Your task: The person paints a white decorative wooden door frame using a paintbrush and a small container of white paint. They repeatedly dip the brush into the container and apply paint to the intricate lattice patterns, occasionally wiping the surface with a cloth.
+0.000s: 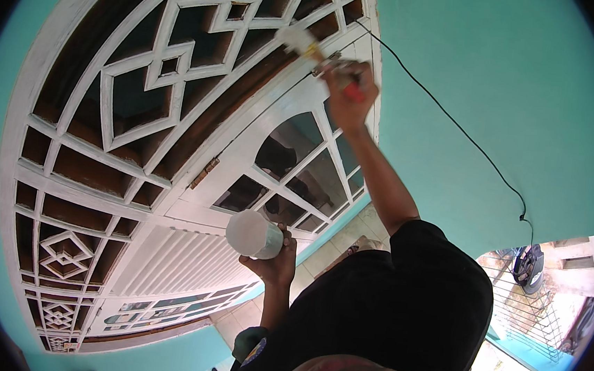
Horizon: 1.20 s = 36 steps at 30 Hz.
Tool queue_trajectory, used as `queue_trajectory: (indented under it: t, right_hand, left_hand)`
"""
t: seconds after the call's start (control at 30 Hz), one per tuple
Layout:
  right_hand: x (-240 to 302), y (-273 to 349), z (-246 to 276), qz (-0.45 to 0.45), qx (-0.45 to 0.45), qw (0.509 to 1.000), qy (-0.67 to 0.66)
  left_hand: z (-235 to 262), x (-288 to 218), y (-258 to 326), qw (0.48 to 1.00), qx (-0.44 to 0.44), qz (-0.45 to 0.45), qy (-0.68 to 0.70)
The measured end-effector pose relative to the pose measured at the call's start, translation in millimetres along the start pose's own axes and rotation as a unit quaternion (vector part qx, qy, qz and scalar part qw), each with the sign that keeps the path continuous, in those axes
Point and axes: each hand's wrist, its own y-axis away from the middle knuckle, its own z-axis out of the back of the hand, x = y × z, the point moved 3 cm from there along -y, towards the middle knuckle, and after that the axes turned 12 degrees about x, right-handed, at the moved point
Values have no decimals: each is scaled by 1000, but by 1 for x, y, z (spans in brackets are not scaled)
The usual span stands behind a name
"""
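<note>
Surface: you face a white-painted wooden door frame (25, 185) with a geometric lattice transom over dark brown backing, set in a turquoise wall (500, 83). The view looks steeply upward, so the frame curves across the picture.

Your right hand (350, 88) is raised at full reach and clenched around a paintbrush (314, 51) with a red handle. Its white-loaded bristles sit beyond the fingertips, against the white bar of the frame near the top right corner of the lattice.

Your left hand (274, 257) is held lower, near your chest, and grasps a small paint container (255, 234), pale and whitish, tilted with its mouth turned away from the wrist.

Between the two hands and further out stands a glazed door leaf (292, 164) with dark panes; below your left hand lies a white louvred panel (179, 260). A brass hinge (205, 173) sits to the left of your left hand, at roughly mid height between the hands.

A thin black cable (455, 125) runs down the wall from beside your right hand, ending at a dark round object hanging low on your right; its kind cannot be told.

Count: one brush, one container, one cable, one hinge seen, two hands, both occupied. You wear a black short-sleeved shirt (399, 305).
</note>
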Motion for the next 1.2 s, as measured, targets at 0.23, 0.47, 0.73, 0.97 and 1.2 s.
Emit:
queue_trajectory:
  t: [0.23, 0.47, 0.73, 0.97, 1.2]
  right_hand:
    - [36, 6, -1, 52, 169, 966, 187]
    - [2, -20, 23, -81, 67, 992, -73]
    - [41, 8, 7, 164, 296, 936, 92]
    - [0, -50, 53, -72, 16, 986, 150]
    - [36, -10, 18, 70, 305, 949, 44]
  left_hand:
    - [3, 9, -10, 999, -9, 6, 35]
    - [-5, 14, -20, 1000, -14, -1, 21]
    - [1, 25, -28, 999, -16, 4, 46]
    - [-8, 26, -27, 999, -10, -11, 46]
    - [3, 28, -27, 1000, 1, -12, 16]
